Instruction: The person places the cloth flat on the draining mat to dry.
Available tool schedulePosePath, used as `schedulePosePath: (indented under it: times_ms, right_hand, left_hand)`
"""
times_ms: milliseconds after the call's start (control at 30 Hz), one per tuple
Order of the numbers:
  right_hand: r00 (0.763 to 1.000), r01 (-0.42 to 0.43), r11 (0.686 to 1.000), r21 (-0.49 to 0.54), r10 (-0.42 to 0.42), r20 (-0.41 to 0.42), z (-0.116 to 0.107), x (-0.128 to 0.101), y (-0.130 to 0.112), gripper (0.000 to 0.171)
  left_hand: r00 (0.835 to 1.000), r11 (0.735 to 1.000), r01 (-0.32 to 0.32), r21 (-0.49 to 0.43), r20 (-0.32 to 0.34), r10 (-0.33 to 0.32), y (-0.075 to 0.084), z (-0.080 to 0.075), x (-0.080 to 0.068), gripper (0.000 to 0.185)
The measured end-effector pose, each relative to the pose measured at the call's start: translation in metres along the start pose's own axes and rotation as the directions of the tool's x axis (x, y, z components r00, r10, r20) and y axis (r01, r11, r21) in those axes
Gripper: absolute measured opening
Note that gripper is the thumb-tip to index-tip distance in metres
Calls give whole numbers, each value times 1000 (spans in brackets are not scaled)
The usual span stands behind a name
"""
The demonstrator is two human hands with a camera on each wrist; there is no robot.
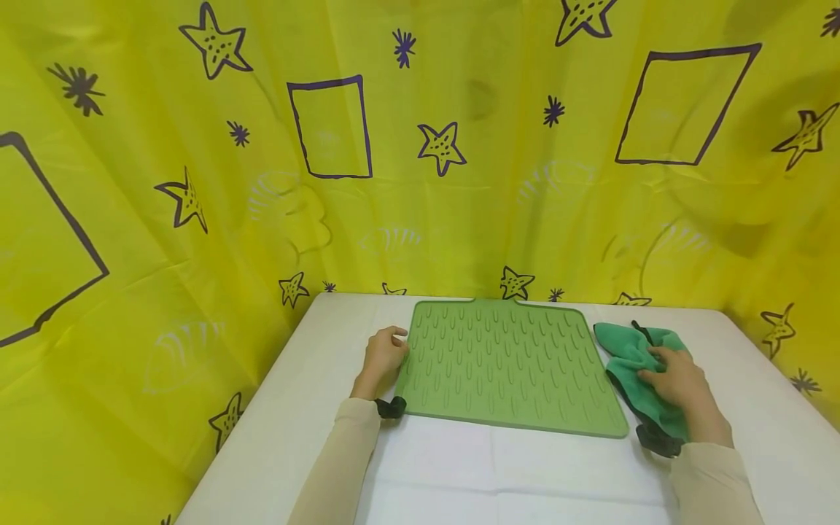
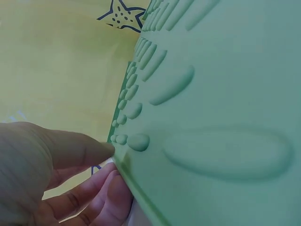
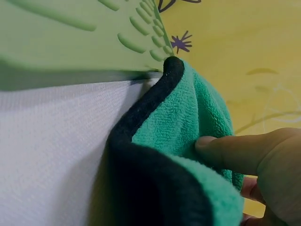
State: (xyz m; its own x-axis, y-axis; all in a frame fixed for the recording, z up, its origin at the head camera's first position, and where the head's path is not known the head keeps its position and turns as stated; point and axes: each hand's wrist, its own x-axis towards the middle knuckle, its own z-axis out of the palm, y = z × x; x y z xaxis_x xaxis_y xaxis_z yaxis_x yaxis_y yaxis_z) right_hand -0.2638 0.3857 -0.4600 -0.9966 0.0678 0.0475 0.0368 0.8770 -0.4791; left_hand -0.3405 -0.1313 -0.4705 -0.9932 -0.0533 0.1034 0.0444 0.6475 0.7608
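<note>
A light green drying mat [image 1: 505, 368] with raised oval ridges lies flat on the white table. At its left edge is my left hand [image 1: 383, 357], the thumb on the rim and the fingers curled against the edge in the left wrist view. A green towel [image 1: 626, 357] with dark edging lies rumpled just right of the mat. My right hand [image 1: 682, 383] grips it, and the thumb presses into a fold of the towel in the right wrist view. The fingers there are partly hidden behind the cloth.
The white table [image 1: 453, 467] reaches toward me in front of the mat. A yellow curtain [image 1: 472, 219] with dark star and frame drawings hangs along the back and both sides. Each wrist wears a black strap mount [image 1: 391, 407].
</note>
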Motion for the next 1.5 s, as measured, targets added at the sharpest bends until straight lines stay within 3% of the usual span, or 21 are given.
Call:
schedulePosePath:
  times_ms: [267,700,967,1500]
  right_hand:
    - [999,-35,999,33,35,-14,0,-1,3,52]
    - [975,-72,995,66,84,-204,-6,-10,-2,40]
    - [939,-47,992,118,84,-333,-23,-14,-24,38]
    - [853,68,994,87,-13,-522,-49,-20,-64,35]
  left_hand:
    - [1000,1000,-8,22,-14,8,-2,3,-1,34]
    - [1000,1000,16,10,12,-16,0,4,-2,32]
    - [1000,1000,15,18,10,-15,0,3,-4,34]
    - [1000,999,7,41,3,-7,0,2,-1,31]
